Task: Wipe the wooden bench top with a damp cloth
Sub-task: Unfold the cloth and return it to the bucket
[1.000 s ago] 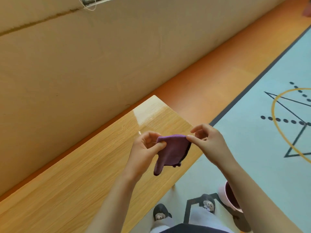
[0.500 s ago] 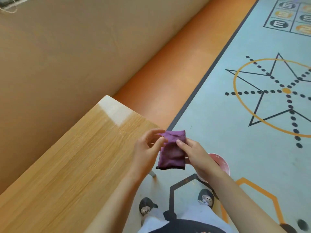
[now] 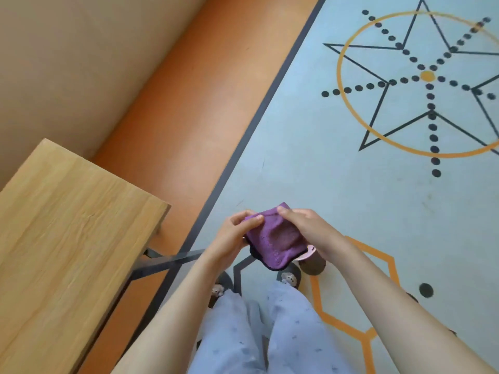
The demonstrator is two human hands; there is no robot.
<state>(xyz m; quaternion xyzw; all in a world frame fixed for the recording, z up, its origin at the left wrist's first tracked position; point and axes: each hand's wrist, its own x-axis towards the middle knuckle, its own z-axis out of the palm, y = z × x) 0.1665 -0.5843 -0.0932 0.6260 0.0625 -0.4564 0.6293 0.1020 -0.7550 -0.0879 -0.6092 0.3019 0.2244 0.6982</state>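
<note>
A small purple cloth with a dark edge is folded into a pad and held in the air over the floor. My left hand pinches its upper left corner between thumb and fingers. My right hand grips its upper right side, thumb on top. The light wooden bench top fills the left side, its end corner to the left of my hands. The cloth does not touch the bench.
A pink cup or small bucket stands on the floor, mostly hidden under the cloth and my right hand. My legs and slippers are below. A beige wall runs behind the bench. The floor mat has painted lines.
My view has swung to the right, off the bench end. Both hands carried the cloth from over the bench corner to above the floor and folded it from hanging loose into a pad.
</note>
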